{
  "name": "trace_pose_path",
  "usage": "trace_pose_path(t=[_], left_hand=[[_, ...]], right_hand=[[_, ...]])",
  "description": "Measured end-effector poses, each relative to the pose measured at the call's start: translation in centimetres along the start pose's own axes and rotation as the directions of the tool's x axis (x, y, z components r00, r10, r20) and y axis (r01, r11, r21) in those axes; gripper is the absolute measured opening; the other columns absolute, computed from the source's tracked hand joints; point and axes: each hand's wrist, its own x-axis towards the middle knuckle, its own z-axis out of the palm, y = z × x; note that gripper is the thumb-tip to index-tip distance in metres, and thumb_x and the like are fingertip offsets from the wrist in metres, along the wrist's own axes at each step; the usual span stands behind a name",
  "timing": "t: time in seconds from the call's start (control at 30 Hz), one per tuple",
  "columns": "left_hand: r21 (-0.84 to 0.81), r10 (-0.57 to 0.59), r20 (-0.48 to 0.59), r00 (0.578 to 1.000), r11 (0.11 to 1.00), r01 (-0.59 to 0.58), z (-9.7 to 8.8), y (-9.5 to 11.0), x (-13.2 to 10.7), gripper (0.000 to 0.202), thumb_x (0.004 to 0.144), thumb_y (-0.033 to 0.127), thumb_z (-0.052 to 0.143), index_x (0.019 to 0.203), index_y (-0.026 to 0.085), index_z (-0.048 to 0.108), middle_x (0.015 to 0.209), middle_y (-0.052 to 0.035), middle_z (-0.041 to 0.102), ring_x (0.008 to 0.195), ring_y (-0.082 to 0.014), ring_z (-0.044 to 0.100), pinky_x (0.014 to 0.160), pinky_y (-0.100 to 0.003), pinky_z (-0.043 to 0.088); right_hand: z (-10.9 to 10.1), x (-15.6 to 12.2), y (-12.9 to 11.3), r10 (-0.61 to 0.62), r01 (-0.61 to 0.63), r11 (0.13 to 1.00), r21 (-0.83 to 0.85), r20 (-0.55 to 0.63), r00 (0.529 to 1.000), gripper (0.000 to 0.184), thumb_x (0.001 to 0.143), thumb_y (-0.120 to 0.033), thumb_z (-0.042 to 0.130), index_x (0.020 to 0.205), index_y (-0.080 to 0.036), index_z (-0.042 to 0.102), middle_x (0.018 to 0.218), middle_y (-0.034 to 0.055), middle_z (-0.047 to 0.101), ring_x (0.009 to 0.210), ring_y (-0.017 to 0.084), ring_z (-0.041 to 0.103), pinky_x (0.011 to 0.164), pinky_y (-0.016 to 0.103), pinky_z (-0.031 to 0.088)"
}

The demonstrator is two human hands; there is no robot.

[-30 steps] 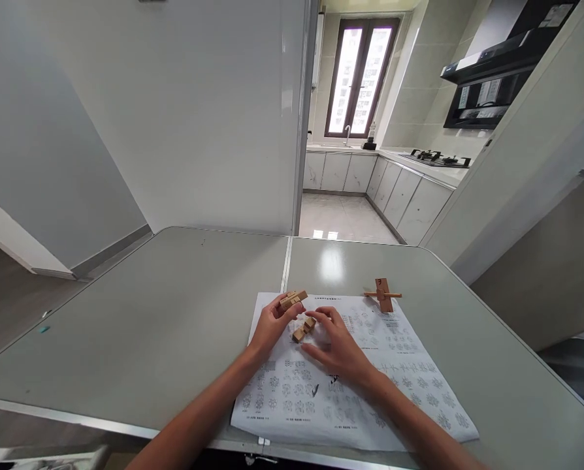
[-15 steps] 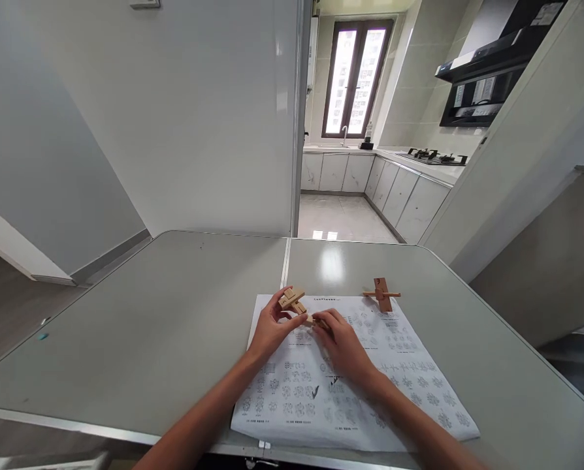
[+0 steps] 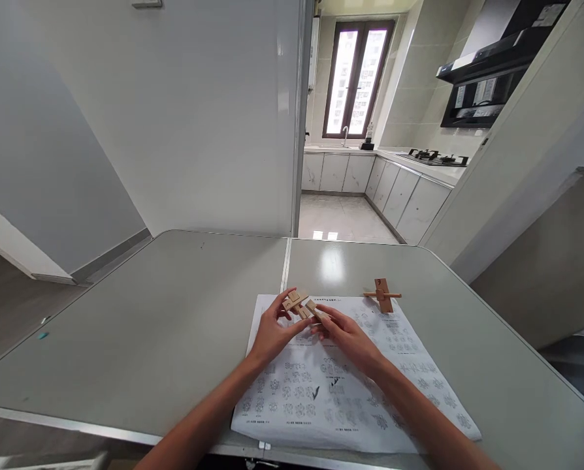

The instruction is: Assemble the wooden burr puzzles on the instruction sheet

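Note:
My left hand (image 3: pixel 274 329) is closed on a partly joined wooden puzzle (image 3: pixel 294 303) of light notched pieces, held above the paper's top left part. Between the fingers of my right hand (image 3: pixel 345 336) is a single light wooden puzzle piece (image 3: pixel 313 308), tilted, its far end beside the joined pieces. Whether the two touch I cannot tell. Under both hands lies a printed instruction sheet (image 3: pixel 316 427) with rows of small diagrams and two black check marks. A darker wooden cross-shaped puzzle (image 3: pixel 383 296) rests at the sheet's top right corner.
The grey table (image 3: pixel 125 339) has a metal seam (image 3: pixel 285 264) and a metal front edge. A small teal bit (image 3: pixel 42 335) lies near its left edge. Beyond the table are a white wall panel (image 3: pixel 198 117) and a kitchen with a gas stove (image 3: pixel 436 157).
My right hand has raised and turned its piece, so that more of it shows beside the joined pieces. My left hand has shifted slightly right and tilted the puzzle.

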Motion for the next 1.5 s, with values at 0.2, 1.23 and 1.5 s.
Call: trace_pose_path(t=[0.2, 1.23, 1.5], left_hand=[[0.104, 0.044, 0.022, 0.999, 0.994, -0.046, -0.2, 0.6, -0.3, 0.069, 0.078, 0.039, 0.084, 0.142, 0.033, 0.058, 0.123, -0.0023, 0.072, 0.096, -0.0205, 0.066, 0.089, -0.035, 0.055], [0.474, 0.487, 0.155, 0.859, 0.727, -0.497, 0.6, -1.0, -1.3, 0.059, 0.086, 0.026, 0.078, 0.141, 0.033, 0.059, 0.116, -0.0069, 0.065, 0.104, -0.0249, 0.064, 0.093, -0.042, 0.056], [0.378, 0.39, 0.192, 0.9, 0.817, -0.435, 0.5, -1.0, -1.3, 0.058, 0.087, 0.031, 0.079, 0.141, 0.032, 0.058, 0.118, -0.0039, 0.072, 0.105, -0.0231, 0.069, 0.095, -0.039, 0.057]], right_hand=[[0.1, -0.1, 0.5, -0.195, 0.165, 0.941, -0.295, -0.076, 0.978, 0.052, 0.093, -0.072, 0.059, 0.105, -0.021, 0.064, 0.082, 0.0052, 0.069, 0.067, 0.02, 0.063, 0.067, 0.036, 0.053], [1.0, -1.1, 2.2, -0.511, 0.287, 0.613, -0.736, -0.092, 0.855, 0.031, 0.101, -0.049, 0.055, 0.085, -0.023, 0.052, 0.061, -0.0033, 0.057, 0.048, 0.013, 0.049, 0.052, 0.026, 0.037], [1.1, -1.2, 2.0, -0.495, 0.321, 0.66, -0.68, -0.072, 0.866, 0.031, 0.099, -0.047, 0.059, 0.082, -0.023, 0.051, 0.061, -0.004, 0.055, 0.05, 0.012, 0.047, 0.052, 0.026, 0.038]])
